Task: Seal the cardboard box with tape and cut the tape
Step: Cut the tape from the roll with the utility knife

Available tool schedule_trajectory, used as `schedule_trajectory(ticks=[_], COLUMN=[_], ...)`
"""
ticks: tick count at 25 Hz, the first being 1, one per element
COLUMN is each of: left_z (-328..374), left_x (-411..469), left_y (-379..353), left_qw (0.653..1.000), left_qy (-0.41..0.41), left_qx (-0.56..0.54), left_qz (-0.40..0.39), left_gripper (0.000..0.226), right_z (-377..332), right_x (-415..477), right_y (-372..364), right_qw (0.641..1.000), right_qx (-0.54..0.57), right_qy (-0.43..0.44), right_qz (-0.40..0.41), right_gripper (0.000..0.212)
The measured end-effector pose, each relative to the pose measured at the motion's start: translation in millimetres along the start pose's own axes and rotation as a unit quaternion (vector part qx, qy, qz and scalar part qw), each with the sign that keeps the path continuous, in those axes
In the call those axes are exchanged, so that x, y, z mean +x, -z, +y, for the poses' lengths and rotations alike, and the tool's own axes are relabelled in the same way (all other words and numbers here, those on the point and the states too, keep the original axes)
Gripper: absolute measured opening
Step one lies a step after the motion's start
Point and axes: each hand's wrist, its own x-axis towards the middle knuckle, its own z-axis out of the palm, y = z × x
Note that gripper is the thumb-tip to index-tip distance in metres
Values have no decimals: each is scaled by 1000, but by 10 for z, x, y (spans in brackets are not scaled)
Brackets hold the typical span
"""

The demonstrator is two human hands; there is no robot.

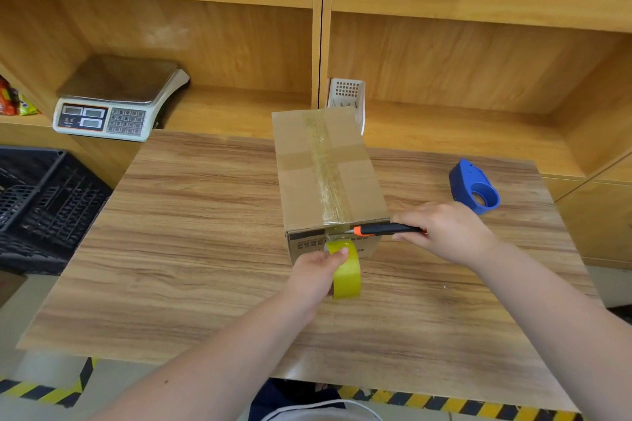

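Gripping the yellow tape roll (347, 275) at the cardboard box's (328, 174) near face, left hand (316, 275); right hand (441, 232) clamps utility knife (383, 229), blade at the tape.

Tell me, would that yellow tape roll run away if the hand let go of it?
Probably not far. The tape roll is round and held on edge, so alone it could roll across the smooth wooden table. But its strip looks stuck to the cardboard box, likely tethering it. It seems light: the left hand holds it with just the fingers.
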Motion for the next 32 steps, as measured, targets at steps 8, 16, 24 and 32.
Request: schedule_trajectory(ticks=[8, 16, 24, 32], left_z=[-39, -50, 16, 39], left_x=[55, 89, 65, 15], left_y=[-24, -36, -14, -40], left_qw=[1000, 999, 1000, 1000], left_qy=[1, 1, -2, -2], left_qx=[4, 29, 16, -5], left_qz=[10, 19, -5, 5], left_gripper=[59, 60, 55, 42], right_z=[70, 117, 104, 97], right_x=[36, 75, 65, 50], right_y=[29, -14, -49, -88], right_qw=[1000, 1000, 999, 999], right_qx=[-9, -10, -15, -29], right_qy=[13, 27, 35, 29], right_qz=[12, 1, 11, 4], right_gripper=[19, 20, 20, 21])
